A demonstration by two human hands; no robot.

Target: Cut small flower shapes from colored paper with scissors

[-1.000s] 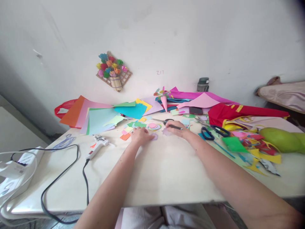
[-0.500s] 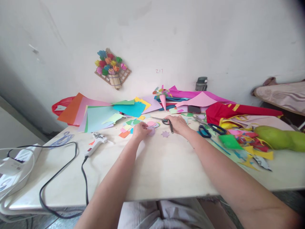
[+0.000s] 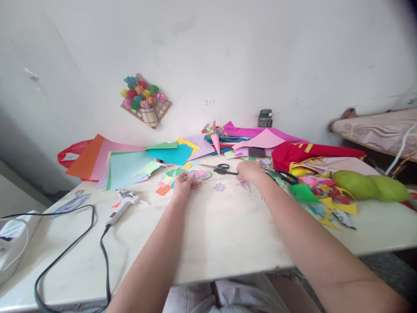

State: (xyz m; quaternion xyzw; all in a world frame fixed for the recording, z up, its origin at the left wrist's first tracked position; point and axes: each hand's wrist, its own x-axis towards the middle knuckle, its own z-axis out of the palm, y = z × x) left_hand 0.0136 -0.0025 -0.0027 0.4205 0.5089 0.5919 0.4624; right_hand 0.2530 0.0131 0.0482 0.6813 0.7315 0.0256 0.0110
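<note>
My left hand [image 3: 183,184] pinches a lilac paper circle [image 3: 194,175] between thumb and fingers, just above the table. Behind it lie overlapping pastel paper circles [image 3: 204,174] and several small coloured paper pieces [image 3: 163,190]. To the right, my right hand [image 3: 250,171] is curled low over the tabletop; what its fingers close on is hidden. Small dark-handled scissors [image 3: 222,168] lie just left of that hand, and a slim dark piece beside them reaches its fingertips. Between the hands, nearer me, rests a lilac paper star [image 3: 220,187].
At the left are a white glue gun [image 3: 122,206], its black cord and a power strip [image 3: 19,237]. Coloured paper sheets [image 3: 127,167] line the back. To the right lie larger scissors [image 3: 286,176], paper scraps [image 3: 329,191], red cloth [image 3: 302,156] and green fruit [image 3: 355,184].
My left hand now has the lilac circle raised and turned toward me. My right hand has moved right, away from the small scissors, uncovering their handles. The camera view has shifted slightly.
</note>
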